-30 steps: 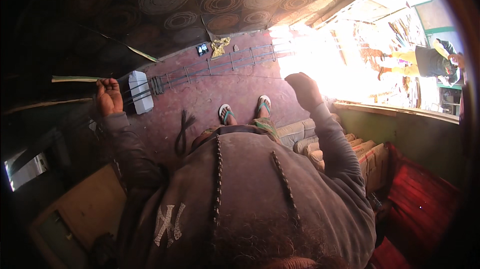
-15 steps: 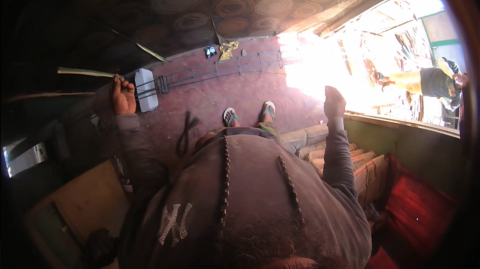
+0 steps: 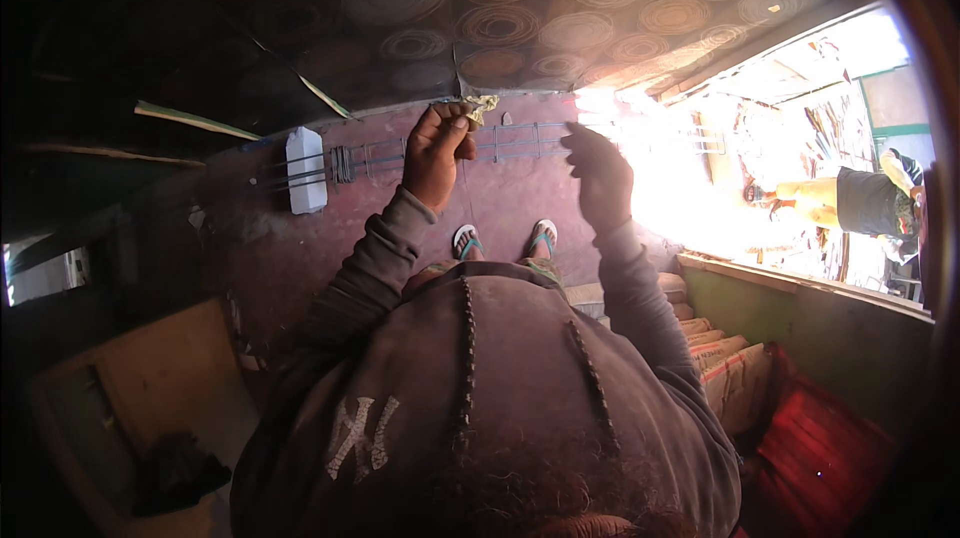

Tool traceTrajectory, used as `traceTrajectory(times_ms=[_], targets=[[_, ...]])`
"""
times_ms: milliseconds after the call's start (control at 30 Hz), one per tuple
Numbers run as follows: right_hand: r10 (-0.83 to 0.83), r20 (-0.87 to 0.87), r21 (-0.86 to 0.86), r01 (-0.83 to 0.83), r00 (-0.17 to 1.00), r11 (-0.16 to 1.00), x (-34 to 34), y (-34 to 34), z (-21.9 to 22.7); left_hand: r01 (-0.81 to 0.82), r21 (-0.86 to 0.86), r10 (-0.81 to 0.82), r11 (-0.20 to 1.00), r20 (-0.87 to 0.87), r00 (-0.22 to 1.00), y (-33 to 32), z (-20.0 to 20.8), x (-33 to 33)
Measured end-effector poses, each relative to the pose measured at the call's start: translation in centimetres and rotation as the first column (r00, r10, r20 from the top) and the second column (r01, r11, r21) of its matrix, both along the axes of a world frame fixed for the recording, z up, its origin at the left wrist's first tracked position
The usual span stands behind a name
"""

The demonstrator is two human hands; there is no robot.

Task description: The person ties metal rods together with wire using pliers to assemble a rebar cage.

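A long cage of thin steel bars [image 3: 518, 141] lies along the floor by the far wall. Its left end crosses a white block [image 3: 306, 170], with a coil of wire [image 3: 343, 164] wound round the bars. My left hand [image 3: 437, 158] is over the cage's middle, thumb and fingers pinched; what they hold, if anything, cannot be made out. Just past its fingertips shows a crumpled yellow wrapper or cloth [image 3: 483, 108], partly hidden by the hand. Further right, my right hand [image 3: 602, 173] hangs near the bars, back toward me, fingers bent inward and their tips dark against the glare.
My feet in sandals [image 3: 466, 240] stand on the reddish floor. Packed paper sacks [image 3: 735, 368] and a red object [image 3: 830, 438] are at lower right. Wooden boards [image 3: 175, 378] lean at lower left. Outside the bright opening, another person [image 3: 868, 203] stands.
My left hand has moved right from the white block to near the yellow crumpled item. My right hand has come inward to the left. The view has shifted slightly.
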State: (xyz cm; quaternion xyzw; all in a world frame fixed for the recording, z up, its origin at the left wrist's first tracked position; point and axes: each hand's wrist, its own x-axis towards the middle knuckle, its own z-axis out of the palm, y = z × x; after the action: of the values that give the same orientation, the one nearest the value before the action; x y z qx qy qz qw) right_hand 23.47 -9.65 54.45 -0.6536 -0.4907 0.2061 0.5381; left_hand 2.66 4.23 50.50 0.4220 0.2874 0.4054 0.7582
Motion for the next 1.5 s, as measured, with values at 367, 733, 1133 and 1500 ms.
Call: traceTrajectory(times_ms=[367,733,1133,1500], targets=[[0.055,-0.119,-0.017,-0.057,0.991,0.998,-4.9,0.3,-1.1,0.044,-0.080,-0.042,0.996,0.021,0.999,-3.8,2.6,0.9],[0.011,-0.223,-0.098,-0.034,0.975,0.995,-5.1,-0.4,-1.6,0.045,-0.093,-0.050,0.995,-0.051,0.997,-4.6,2.7,1.2],[0.127,-0.318,-0.140,-0.179,0.940,0.974,-5.3,-1.3,-2.4,-0.030,-0.041,0.025,0.999,-0.108,0.994,-3.9,2.2,0.9],[-0.020,-0.852,-0.295,-0.448,0.523,0.844,-1.1,-7.6,-5.5,-0.296,-0.360,0.397,0.885,0.251,0.883,9.0,-0.7,-11.3]])
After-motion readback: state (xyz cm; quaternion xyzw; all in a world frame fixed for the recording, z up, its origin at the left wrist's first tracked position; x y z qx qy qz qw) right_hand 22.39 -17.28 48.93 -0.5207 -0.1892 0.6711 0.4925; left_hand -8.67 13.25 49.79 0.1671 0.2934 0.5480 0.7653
